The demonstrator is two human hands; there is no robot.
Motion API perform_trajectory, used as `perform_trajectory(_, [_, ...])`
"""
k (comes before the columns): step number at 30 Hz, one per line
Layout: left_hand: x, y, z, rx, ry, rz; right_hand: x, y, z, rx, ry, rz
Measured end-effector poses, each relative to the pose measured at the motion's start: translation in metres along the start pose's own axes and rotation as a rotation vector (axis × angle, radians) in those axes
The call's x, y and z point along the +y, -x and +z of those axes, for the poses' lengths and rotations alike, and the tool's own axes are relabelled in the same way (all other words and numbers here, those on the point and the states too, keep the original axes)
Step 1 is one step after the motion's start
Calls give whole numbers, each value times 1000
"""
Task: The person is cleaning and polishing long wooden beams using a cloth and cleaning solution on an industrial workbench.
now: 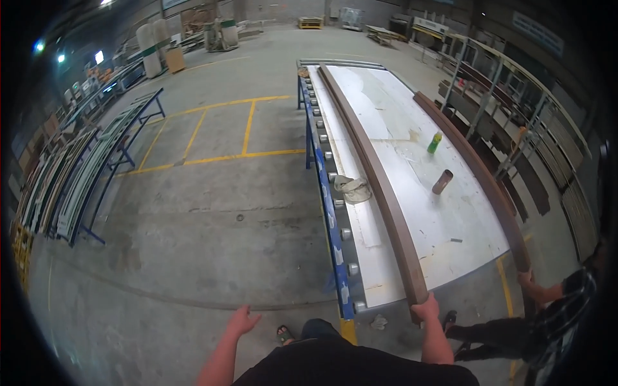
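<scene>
Head view: beam (pixel 382 183) points lengthwise, forward-left.

Smooth beam (pixel 393 222), glossy tabletop (pixel 460 215), rumpled cloth (pixel 353 188), matt concrete floor (pixel 212 241)

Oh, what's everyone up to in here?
The person wearing the camera grips the near end of a long brown beam with the right hand; the left hand is open and empty. Over to the right, a co-worker's hand is at the near end of a second brown beam. Both beams run lengthwise along a white-topped table, with a green bottle and a brown cylinder standing between them.
</scene>
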State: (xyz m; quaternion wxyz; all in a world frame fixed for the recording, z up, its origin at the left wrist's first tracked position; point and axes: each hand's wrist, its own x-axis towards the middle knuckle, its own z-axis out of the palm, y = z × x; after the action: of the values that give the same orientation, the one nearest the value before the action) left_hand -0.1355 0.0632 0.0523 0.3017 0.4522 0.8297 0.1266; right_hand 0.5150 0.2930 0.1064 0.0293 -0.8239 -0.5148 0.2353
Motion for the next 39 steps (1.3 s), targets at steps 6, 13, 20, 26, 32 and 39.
perform_trajectory(6, [57,-122,-41,-13,178,95,4,-7,-32,9,12,34])
perform_trajectory(13, [149,-281,-61,-513,-121,422,-17,-16,-29,-45,64,129])
perform_trajectory(20, [343,-488,-119,-421,-113,739,3,-35,-9,166,8,157])
perform_trajectory(26, [321,-620,-133,-571,-338,539,-84,-106,0,214,22,185])
perform_trajectory(32, [373,-736,-171,-568,-534,528,-266,-199,0,330,114,199])
perform_trajectory(39, [605,-864,-178,-526,-352,1198,-284,-215,-5,258,155,402])
